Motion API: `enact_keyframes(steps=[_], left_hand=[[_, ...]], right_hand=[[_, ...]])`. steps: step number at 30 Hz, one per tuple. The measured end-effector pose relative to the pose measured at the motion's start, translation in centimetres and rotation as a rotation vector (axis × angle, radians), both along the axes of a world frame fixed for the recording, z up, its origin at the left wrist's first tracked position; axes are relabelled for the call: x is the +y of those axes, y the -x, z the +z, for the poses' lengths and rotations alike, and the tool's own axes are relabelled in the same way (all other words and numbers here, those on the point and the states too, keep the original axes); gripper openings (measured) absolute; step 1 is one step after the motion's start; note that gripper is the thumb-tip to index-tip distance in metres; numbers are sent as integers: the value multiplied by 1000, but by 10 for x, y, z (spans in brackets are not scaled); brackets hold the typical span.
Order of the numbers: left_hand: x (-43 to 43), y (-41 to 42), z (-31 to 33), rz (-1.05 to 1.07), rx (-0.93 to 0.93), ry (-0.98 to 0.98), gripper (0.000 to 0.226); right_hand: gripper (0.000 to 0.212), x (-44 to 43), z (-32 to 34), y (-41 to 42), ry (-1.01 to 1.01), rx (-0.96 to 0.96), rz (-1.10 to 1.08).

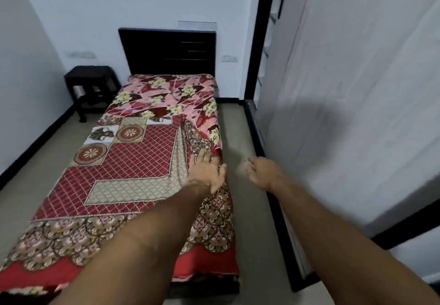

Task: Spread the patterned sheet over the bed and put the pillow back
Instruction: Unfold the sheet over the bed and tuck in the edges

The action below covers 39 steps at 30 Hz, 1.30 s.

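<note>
Two hands out | left hand [207,171] flat, open on sheet [133,162]; right hand [260,172] blurred, empty, beside it | risk: folded-back half beyond left hand dragged askew; pillow unseen

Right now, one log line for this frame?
sheet: covers near half of bed | left hand: flat on sheet's right edge | right hand: open, off bed, blurred | pillow: not in view

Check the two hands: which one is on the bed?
The left hand, lying on the red patterned sheet near the bed's right edge. The right hand is off the bed, over the floor.
</note>
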State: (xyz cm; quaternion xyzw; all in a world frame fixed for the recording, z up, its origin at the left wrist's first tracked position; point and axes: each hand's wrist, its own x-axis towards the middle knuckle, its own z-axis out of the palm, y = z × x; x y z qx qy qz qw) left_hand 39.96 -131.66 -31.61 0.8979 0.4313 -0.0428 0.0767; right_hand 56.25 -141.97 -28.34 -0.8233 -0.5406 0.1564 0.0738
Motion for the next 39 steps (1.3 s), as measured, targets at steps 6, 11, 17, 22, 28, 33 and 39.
enact_keyframes(steps=[6, 11, 17, 22, 28, 33, 39], left_hand=[[-24, -40, 7, 149, -25, 24, 66], [-29, -58, 17, 180, 12, -38, 66], [-16, -62, 15, 299, 20, -48, 68], [11, -49, -6, 388, 32, -29, 70], [49, -37, -18, 457, 44, -39, 71], [89, -32, -27, 508, 53, -19, 70], [136, -23, -26, 550, 67, 5, 67]], right_hand=[[48, -5, 7, -59, -23, 17, 68], [41, 4, 15, -76, -53, -4, 121], [45, 31, 20, -80, -81, 48, 234], [43, 64, 5, -70, -47, 42, 335], [44, 112, -9, -60, -17, 48, 374], [46, 160, -28, -49, 21, 56, 434], [47, 211, -40, -45, 67, 67, 467]])
